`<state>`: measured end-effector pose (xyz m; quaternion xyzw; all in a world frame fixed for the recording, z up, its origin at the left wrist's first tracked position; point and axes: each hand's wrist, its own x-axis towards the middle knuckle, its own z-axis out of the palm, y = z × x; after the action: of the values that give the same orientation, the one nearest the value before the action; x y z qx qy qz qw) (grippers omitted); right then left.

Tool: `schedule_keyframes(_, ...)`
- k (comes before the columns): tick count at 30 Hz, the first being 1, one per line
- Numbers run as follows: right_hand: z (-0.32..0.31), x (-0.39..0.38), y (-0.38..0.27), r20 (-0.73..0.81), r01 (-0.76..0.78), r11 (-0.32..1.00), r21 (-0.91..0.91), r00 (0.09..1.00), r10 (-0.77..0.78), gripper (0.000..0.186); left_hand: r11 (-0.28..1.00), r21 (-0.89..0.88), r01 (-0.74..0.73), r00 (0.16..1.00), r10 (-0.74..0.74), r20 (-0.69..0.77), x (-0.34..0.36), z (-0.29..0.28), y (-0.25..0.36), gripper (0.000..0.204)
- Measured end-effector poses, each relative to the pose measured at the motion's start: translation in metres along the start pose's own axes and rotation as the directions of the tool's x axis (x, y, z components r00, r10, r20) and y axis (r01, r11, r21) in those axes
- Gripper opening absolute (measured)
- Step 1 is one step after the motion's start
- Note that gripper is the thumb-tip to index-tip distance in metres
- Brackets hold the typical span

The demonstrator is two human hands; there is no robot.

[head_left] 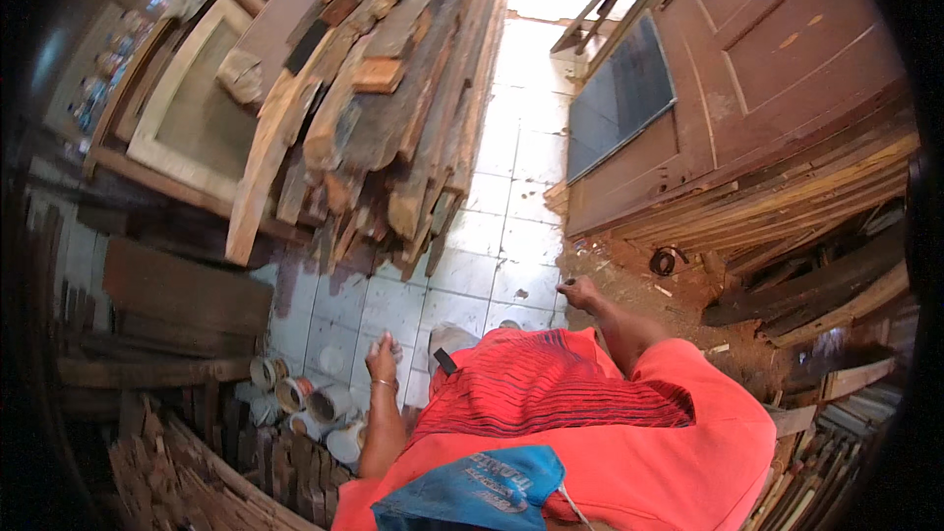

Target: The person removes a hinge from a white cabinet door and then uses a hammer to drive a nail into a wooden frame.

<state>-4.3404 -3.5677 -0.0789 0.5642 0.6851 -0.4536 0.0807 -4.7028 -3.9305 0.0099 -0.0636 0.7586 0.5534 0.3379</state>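
My left hand (383,358), with a thin bracelet at the wrist, hangs above the tiled floor (447,307). Its fingers are loosely bent and slightly apart, and no object shows in them. Out to the right, my right hand (580,293) is closed, its fingers curled in; whatever it may hold is hidden or too small to name. Neither hand touches anything around it. Ahead on the left lies a large stack of wooden planks (393,108), their rough ends toward me. A short wood block (379,75) rests on top.
Brown panelled doors (747,69) lie on stacked boards (787,202) at the right, with a dark glass pane (624,98). Sawdust and a dark coil (669,262) lie beside them. A framed panel (197,103) leans at far left. Several white containers (329,401) stand near my left forearm.
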Motion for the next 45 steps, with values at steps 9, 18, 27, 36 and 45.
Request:
schedule_keyframes(9, -0.092, 0.084, -0.049, 0.120, -0.219, 0.820, 0.529, 0.976, 0.183, 0.032, 0.843, -0.428, -0.326, 0.701, 0.520, 0.489, -0.015, 0.252, 0.313, 0.011)
schedule_keyframes(18, -0.214, 0.186, 0.011, 0.029, -0.505, 0.722, 0.474, 0.828, 0.560, 0.022, 0.565, -0.813, -0.140, -0.079, 0.813, 0.577, -0.016, 0.387, 0.556, 0.047)
schedule_keyframes(27, -0.328, 0.310, -0.110, -0.062, -0.282, 0.600, 0.749, 0.871, 0.487, 0.021, 0.322, -0.871, 0.371, -0.382, 0.908, 0.173, 0.029, 0.559, 0.690, 0.020)
schedule_keyframes(36, -0.479, 0.537, -0.136, -0.273, -0.138, 0.845, 0.516, 0.909, 0.314, 0.039, 0.662, -0.736, 0.141, -0.702, 0.591, 0.397, 0.120, 0.758, 0.799, 0.036)
schedule_keyframes(45, -0.676, 0.715, -0.291, -0.236, 0.056, 0.994, 0.097, 0.971, -0.032, 0.054, 0.626, -0.777, 0.065, -0.688, 0.592, 0.419, 0.183, 0.936, 0.884, 0.017)
